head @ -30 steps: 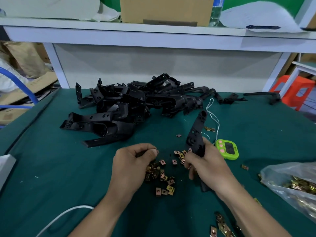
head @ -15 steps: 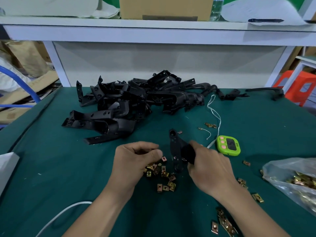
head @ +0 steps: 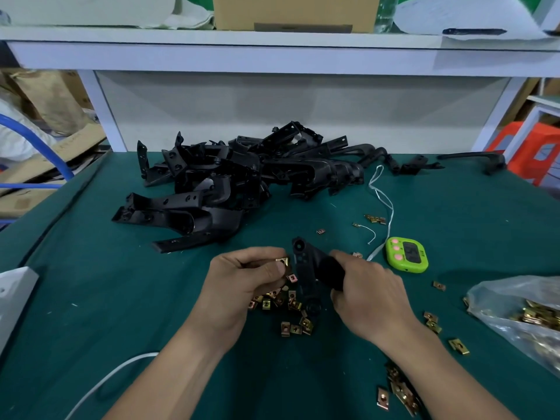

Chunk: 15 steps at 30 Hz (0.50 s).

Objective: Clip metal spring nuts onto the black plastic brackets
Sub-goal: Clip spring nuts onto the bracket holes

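My right hand (head: pixel 366 294) grips a black plastic bracket (head: pixel 306 268) by its thick end, its flat perforated arm lying across in front of me. My left hand (head: pixel 242 283) pinches a brass-coloured spring nut (head: pixel 283 262) between thumb and fingers, right beside the bracket's arm. Several loose spring nuts (head: pixel 288 310) lie on the green table (head: pixel 91 313) under both hands. A big heap of black brackets (head: pixel 230 183) sits at the back of the table.
A green timer (head: pixel 407 254) lies right of my hands, with white string (head: pixel 381 201) behind it. A clear bag of spring nuts (head: pixel 521 316) sits at the right edge. More nuts (head: pixel 400 392) lie near my right forearm. A white cable (head: pixel 109 380) runs at lower left.
My right hand tipped the bracket from upright down to lie across in front of me. My left hand lifted a spring nut and brought it up to the bracket's arm.
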{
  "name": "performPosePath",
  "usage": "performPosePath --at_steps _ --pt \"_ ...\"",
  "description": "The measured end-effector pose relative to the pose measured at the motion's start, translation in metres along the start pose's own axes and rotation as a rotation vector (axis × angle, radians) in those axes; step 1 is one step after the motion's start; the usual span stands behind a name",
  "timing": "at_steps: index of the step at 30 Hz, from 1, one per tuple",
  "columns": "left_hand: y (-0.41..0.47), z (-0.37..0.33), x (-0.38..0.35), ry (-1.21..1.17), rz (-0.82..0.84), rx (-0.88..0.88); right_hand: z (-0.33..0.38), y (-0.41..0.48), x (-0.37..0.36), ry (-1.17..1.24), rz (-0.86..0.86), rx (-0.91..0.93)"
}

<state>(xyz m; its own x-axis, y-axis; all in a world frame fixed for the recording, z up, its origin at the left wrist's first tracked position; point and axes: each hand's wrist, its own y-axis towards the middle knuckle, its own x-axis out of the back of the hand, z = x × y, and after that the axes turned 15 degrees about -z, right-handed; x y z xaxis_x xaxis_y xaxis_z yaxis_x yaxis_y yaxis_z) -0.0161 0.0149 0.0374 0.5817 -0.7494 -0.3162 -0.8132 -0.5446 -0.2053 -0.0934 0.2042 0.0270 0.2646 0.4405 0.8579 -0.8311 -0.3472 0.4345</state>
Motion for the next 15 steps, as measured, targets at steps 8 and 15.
performPosePath --at_steps 8,15 --pt "-0.0009 -0.0004 -0.0002 -0.049 0.040 0.053 -0.0001 -0.0010 0.0013 0.026 0.043 -0.004" --pt "-0.0041 -0.0008 -0.0010 0.094 0.072 0.069 0.0015 -0.0005 0.0033 -0.091 -0.029 0.052"
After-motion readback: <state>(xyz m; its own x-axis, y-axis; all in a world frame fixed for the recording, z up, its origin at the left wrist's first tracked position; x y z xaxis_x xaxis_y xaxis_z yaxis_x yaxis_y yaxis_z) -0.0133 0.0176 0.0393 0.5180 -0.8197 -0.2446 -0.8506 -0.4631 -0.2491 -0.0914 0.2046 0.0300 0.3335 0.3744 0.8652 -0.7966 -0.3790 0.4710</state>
